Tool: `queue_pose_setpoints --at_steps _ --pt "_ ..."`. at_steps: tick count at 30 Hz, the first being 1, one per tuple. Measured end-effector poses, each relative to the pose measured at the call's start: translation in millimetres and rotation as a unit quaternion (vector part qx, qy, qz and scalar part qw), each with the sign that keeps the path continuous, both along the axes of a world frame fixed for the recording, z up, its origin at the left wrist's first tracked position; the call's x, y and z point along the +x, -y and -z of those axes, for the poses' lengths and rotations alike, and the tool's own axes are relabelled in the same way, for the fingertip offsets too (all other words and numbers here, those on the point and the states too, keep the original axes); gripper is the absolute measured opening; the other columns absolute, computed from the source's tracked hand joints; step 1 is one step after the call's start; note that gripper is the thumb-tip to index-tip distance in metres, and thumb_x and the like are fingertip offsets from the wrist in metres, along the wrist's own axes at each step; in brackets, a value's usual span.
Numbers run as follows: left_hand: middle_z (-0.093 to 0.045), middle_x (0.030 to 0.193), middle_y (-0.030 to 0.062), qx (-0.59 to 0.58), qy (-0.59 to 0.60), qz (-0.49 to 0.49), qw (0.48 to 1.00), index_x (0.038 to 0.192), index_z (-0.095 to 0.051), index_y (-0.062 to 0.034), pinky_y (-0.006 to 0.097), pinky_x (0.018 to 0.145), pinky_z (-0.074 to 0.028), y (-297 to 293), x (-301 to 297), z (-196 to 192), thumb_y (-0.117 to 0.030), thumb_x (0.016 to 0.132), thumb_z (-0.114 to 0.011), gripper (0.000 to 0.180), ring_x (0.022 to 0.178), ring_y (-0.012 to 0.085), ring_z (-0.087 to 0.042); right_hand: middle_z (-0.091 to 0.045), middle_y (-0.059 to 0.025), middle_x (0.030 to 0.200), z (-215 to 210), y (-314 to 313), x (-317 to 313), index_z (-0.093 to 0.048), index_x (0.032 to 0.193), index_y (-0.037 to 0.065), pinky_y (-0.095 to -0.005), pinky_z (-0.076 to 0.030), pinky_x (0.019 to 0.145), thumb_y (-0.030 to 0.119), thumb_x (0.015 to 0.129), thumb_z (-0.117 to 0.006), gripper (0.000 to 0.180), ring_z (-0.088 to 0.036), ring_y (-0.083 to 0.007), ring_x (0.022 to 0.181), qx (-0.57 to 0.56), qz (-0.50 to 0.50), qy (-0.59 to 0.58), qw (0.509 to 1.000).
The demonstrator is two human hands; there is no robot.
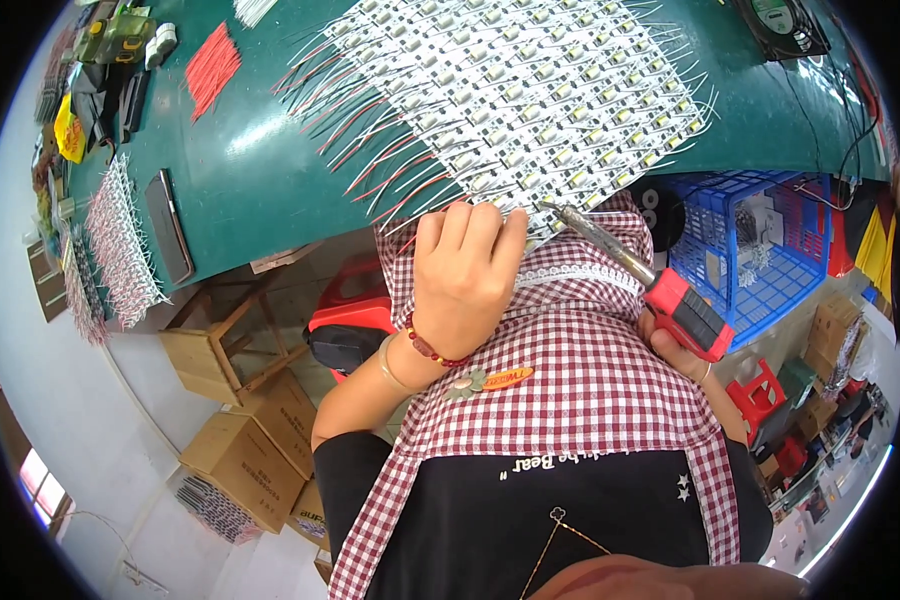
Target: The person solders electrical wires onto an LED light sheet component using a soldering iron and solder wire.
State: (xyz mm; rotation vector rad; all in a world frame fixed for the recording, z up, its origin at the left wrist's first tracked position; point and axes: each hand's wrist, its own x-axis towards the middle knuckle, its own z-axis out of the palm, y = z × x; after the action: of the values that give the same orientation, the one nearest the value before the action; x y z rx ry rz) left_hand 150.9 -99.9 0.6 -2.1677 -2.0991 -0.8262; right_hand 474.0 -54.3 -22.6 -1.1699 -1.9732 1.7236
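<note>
Occupying the 12 o'clock sector from the picture's centre, the dark green table [240,185] is the largest item noted. On it, also toward 12 o'clock, lies the sheet of small white circuit boards [530,90], its near corner reaching the table's front edge. At 3 o'clock, off the table, stands a blue plastic basket [760,315]. Between 9 and 10 o'clock, a pile of red-and-white wired pieces [122,250] lies at the table's edge; these appear to be finished or partly finished work, though this is unconfirmed.

The soldering iron [670,300] points from 3 o'clock inward, its tip at the sheet's near corner. The right hand [675,350] is wrapped around its handle. The left hand [465,270] is bent over the sheet's near edge, fingers curled down; whether they pinch a wire cannot be determined.

Progress is judged well advanced for white leads, which show across many rows and along both sides of the sheet. Red leads show mainly on its left side, so red wiring seems incomplete. A bundle of loose red wires [212,72] lies between 10 and 11 o'clock, with loose white wires [255,10] at 11. Individual joints are too small to assess.
</note>
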Motion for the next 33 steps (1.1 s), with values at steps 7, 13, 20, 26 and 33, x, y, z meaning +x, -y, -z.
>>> queue_pose_setpoints --at_steps 7,13,20,26,33 --pt "-0.047 0.074 0.0041 0.022 0.014 -0.001 1.000 0.094 -0.067 -0.0050 0.034 0.062 -0.037 3 0 3 0.003 0.068 -0.064 0.028 0.068 0.0206 -0.049 -0.067 -0.0081 0.082 1 1 2 -0.067 0.083 0.004 -0.0379 -0.050 0.068 0.020 0.072 -0.074 0.021 -0.066 -0.0291 0.076 0.045 -0.015 0.018 0.999" --pt "-0.047 0.073 0.0042 0.031 0.037 0.010 0.999 0.094 -0.067 -0.0030 0.034 0.061 -0.038 3 0 7 0.005 0.065 -0.064 0.030 0.067 0.0209 -0.049 -0.068 -0.0081 0.085 4 0 -3 -0.069 0.085 0.006 -0.0387 -0.049 0.072 0.018 0.071 -0.074 0.019 -0.066 -0.0293 0.082 0.044 0.004 -0.013 0.999" --pt "-0.048 0.073 0.0040 0.036 0.030 0.015 0.999 0.095 -0.068 -0.0027 0.033 0.060 -0.038 4 -1 9 0.006 0.065 -0.063 0.032 0.066 0.0206 -0.048 -0.068 -0.0087 0.087 -2 -5 -4 -0.069 0.087 0.007 -0.0385 -0.048 0.072 0.013 0.068 -0.074 0.021 -0.066 -0.0295 0.084 0.072 -0.040 0.017 0.996" --pt "-0.049 0.074 0.0039 0.044 0.026 0.009 0.999 0.096 -0.068 -0.0025 0.033 0.060 -0.037 5 -1 9 0.006 0.064 -0.064 0.033 0.066 0.0204 -0.049 -0.068 -0.0087 0.090 0 -2 -3 -0.069 0.089 0.007 -0.0376 -0.047 0.069 0.012 0.066 -0.073 0.024 -0.066 -0.0288 0.081 0.098 -0.034 0.039 0.994" --pt "-0.049 0.074 0.0036 0.038 0.018 0.015 0.999 0.096 -0.068 -0.0024 0.033 0.060 -0.037 2 0 10 0.005 0.065 -0.064 0.033 0.066 0.0202 -0.048 -0.066 -0.0082 0.087 -2 -7 -6 -0.068 0.088 0.006 -0.0363 -0.047 0.064 0.017 0.067 -0.075 0.025 -0.065 -0.0274 0.076 0.093 -0.045 0.018 0.995"
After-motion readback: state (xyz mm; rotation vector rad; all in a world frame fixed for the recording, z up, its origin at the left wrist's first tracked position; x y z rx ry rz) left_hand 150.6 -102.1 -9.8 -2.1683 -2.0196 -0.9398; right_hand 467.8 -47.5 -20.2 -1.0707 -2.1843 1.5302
